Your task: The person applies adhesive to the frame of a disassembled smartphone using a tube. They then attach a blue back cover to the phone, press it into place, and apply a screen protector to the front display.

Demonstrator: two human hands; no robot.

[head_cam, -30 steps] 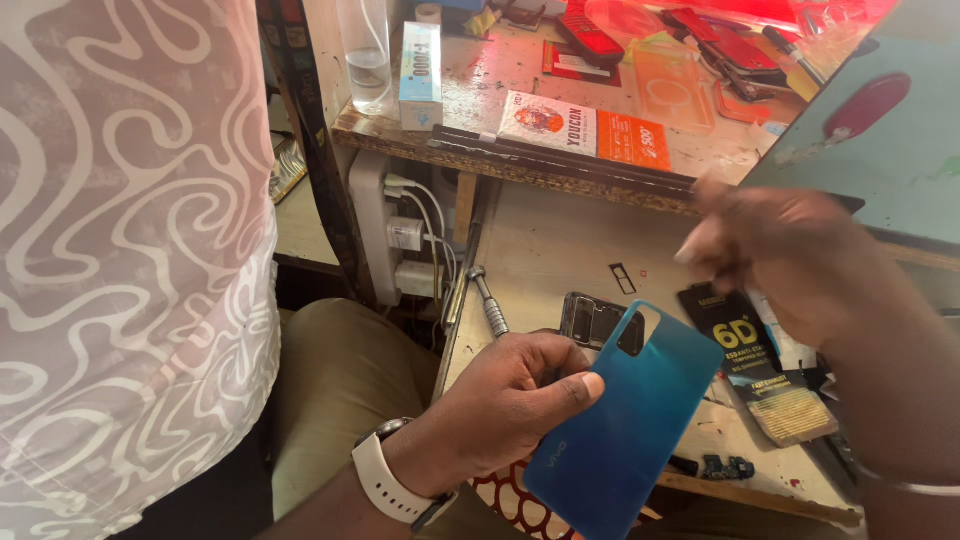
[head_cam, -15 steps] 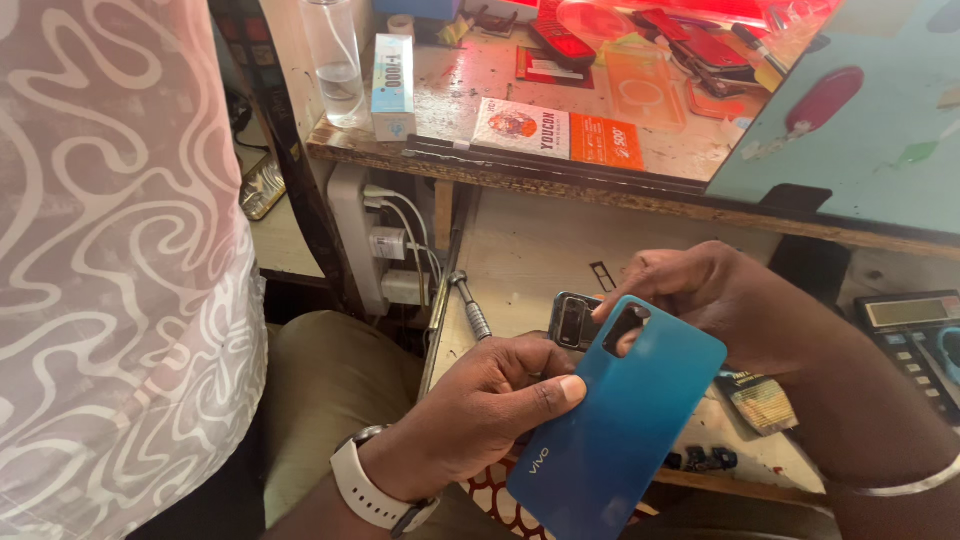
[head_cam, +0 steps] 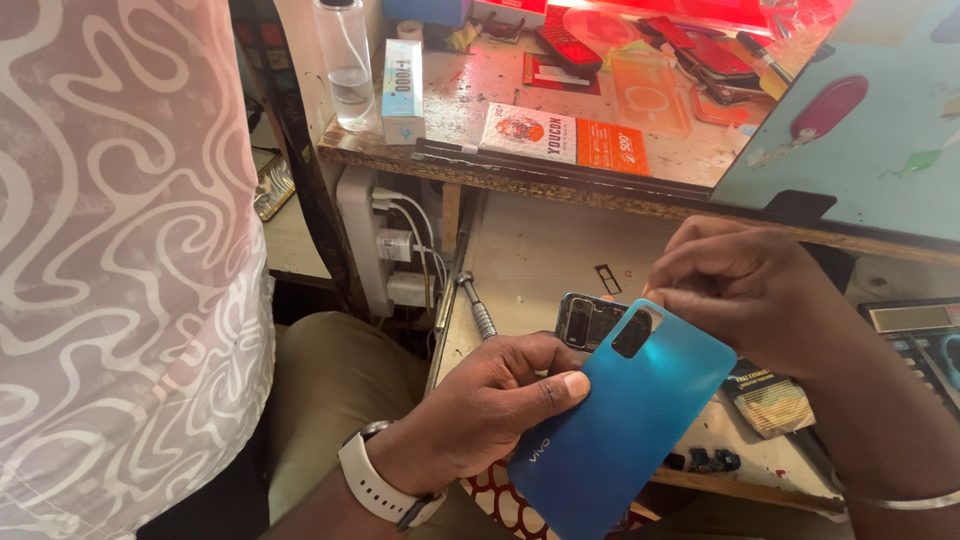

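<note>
My left hand (head_cam: 480, 405), with a white watch on its wrist, grips a blue phone back cover (head_cam: 625, 420) by its left edge, thumb laid across the surface. My right hand (head_cam: 745, 285) pinches the cover's top corner beside the camera cutout. Behind the cover lies an opened phone body (head_cam: 585, 318) with its camera module showing, on the lower wooden shelf (head_cam: 530, 260).
A screwdriver (head_cam: 478, 305) lies on the shelf to the left. The upper bench (head_cam: 480, 165) holds a clear bottle (head_cam: 345, 60), small boxes, phone cases and tools. A calculator (head_cam: 920, 340) sits at right, a flat packet (head_cam: 770, 400) near it. A power strip with cables (head_cam: 400, 250) hangs below.
My right hand came down from above and took hold of the cover's top corner. The packet it held now lies on the shelf.
</note>
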